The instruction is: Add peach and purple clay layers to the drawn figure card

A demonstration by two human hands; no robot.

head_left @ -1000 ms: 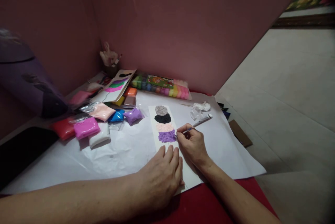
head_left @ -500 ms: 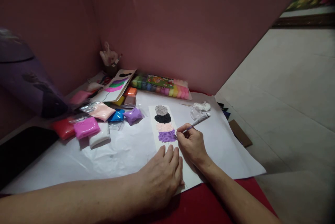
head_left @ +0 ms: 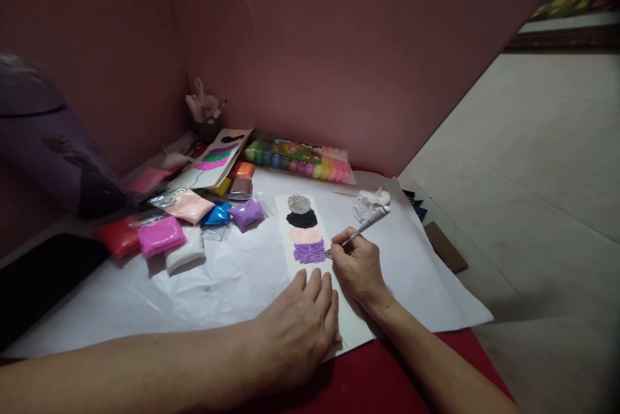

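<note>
A narrow white card (head_left: pixel 356 317) lies on the paper sheet, bearing ridged bands of clay: grey (head_left: pixel 299 204), black (head_left: pixel 301 219), pale peach (head_left: pixel 304 234) and purple (head_left: pixel 310 252). My right hand (head_left: pixel 359 267) pinches a slim metal fork (head_left: pixel 369 221) with a striped handle. The fork's tines sit at the right edge of the purple clay; whether they touch it I cannot tell. Just below that band, my left hand (head_left: pixel 305 323) rests palm down on the card, fingers stretched out and holding nothing.
Left of the card lie several clay packets, including purple (head_left: pixel 246 213), magenta (head_left: pixel 161 236) and white (head_left: pixel 185 251). Behind are a second card (head_left: pixel 208 165) and a long clay pack (head_left: pixel 298 159). White scraps (head_left: pixel 372 199) lie to the right. A dark flat object (head_left: pixel 48 285) is at left.
My right hand and the fork have shifted slightly right, bringing the tines to the purple clay's edge. My left hand stays in place.
</note>
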